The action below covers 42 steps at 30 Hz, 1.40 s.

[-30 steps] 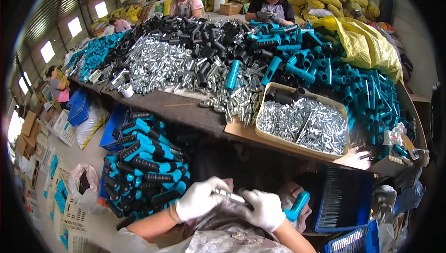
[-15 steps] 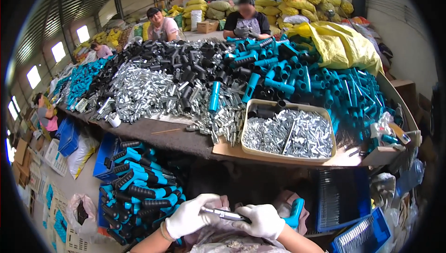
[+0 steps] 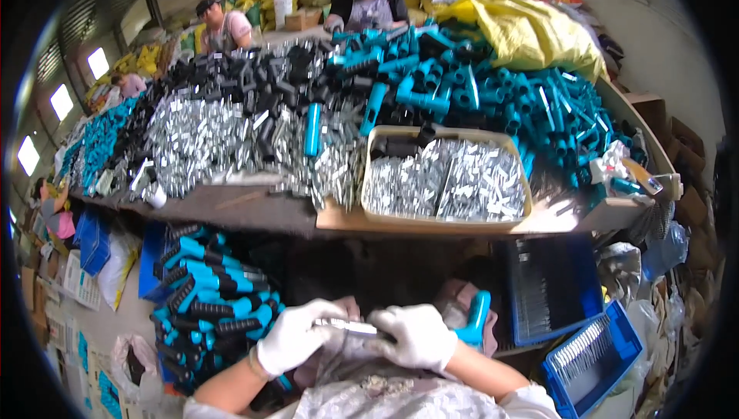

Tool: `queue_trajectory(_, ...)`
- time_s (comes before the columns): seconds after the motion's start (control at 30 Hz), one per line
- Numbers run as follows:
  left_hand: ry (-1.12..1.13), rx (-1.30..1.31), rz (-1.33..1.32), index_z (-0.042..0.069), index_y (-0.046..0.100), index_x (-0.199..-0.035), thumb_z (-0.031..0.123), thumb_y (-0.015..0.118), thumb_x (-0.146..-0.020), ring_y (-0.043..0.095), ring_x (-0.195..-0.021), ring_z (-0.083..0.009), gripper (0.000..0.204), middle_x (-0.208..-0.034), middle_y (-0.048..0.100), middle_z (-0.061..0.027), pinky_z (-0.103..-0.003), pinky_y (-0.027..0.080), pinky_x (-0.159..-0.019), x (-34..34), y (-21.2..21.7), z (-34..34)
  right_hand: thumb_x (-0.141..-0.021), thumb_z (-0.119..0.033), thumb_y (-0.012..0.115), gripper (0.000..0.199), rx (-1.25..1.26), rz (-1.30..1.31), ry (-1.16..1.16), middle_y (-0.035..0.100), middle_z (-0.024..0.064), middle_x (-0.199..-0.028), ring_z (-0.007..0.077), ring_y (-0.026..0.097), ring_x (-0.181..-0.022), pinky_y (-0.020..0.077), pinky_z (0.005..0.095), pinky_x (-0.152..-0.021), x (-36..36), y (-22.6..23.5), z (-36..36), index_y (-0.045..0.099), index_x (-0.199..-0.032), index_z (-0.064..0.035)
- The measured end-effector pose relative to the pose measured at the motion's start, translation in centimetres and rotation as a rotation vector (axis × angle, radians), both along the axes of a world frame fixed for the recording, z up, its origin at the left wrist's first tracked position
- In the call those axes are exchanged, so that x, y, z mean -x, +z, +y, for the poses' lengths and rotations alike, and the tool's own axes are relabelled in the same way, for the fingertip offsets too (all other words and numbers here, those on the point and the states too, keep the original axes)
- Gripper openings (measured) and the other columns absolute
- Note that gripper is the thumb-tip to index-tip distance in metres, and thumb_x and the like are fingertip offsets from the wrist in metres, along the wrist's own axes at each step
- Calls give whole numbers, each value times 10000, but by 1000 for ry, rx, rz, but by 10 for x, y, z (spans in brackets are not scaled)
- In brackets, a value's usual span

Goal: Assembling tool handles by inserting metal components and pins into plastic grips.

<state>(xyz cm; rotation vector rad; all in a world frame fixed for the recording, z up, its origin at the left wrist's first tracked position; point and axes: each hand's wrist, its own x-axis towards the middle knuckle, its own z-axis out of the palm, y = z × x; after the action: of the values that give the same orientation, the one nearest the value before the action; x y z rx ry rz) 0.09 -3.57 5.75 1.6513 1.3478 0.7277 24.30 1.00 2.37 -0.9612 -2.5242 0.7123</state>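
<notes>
My left hand (image 3: 291, 340), in a white glove, is closed around one end of a slim silver metal piece (image 3: 348, 327). Against its other end my right hand (image 3: 416, 336) is closed too, also gloved in white. The piece lies nearly level between both hands, above my patterned apron (image 3: 392, 400). A dark part shows at its right end, and the fingers cover the rest. Just right of my right hand, a teal tubular handle body (image 3: 478, 317) rests on pinkish cloth.
A worktable (image 3: 285, 215) carries heaps of silver, black and teal parts. On it sits a cream tray (image 3: 526, 188) of small metal pieces. Teal-and-black handles (image 3: 204, 284) pile up at left. Blue crates (image 3: 608, 373) stand at right. A co-worker (image 3: 368, 3) sits across the table.
The whole view has tilted down and shifted right, so the table appears higher and further left. Both hands still hold the metal piece. A co-worker at the far left has turned their head.
</notes>
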Motion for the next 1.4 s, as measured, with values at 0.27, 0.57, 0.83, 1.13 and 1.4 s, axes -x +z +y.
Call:
queue_trajectory(0.27,-516,-789,268,96,687,-1138,150,679,-784,646,-943,-331,359,-1108,659,-120,-384,545,-795,-6,40,35,-868,-314,729,336,378,469,203,698,164,-862,285,674,-703,505,346,-639,-16,2,19,704,-1033,-22)
queue_trajectory(0.57,-514,-963,336,97,694,-973,179,731,-779,636,-948,-301,214,-1030,646,-98,-397,527,-797,-20,42,24,-845,-366,720,381,472,356,119,677,185,-854,381,668,-807,525,409,-696,-27,18,13,691,-1030,-35)
queue_trajectory(0.83,-440,-756,235,80,707,-1037,38,671,-746,662,-876,-320,296,-996,667,-105,-385,547,-768,-26,37,24,-862,-330,713,337,553,398,216,681,204,-846,388,666,-798,526,394,-705,-32,18,18,698,-999,-22)
queue_trajectory(1.13,-342,-572,170,50,679,-1079,95,700,-808,668,-818,-310,275,-952,679,-112,-379,549,-719,-23,32,23,-849,-346,721,362,384,261,27,672,183,-818,385,662,-771,523,413,-682,-29,25,6,679,-1004,-22)
queue_trajectory(1.4,-165,-51,16,11,615,-1173,158,722,-881,712,-840,-295,344,-964,700,-161,-333,558,-746,-16,31,20,-824,-329,720,343,-43,117,-104,657,155,-830,357,666,-750,525,432,-642,-15,26,-7,653,-1003,-45)
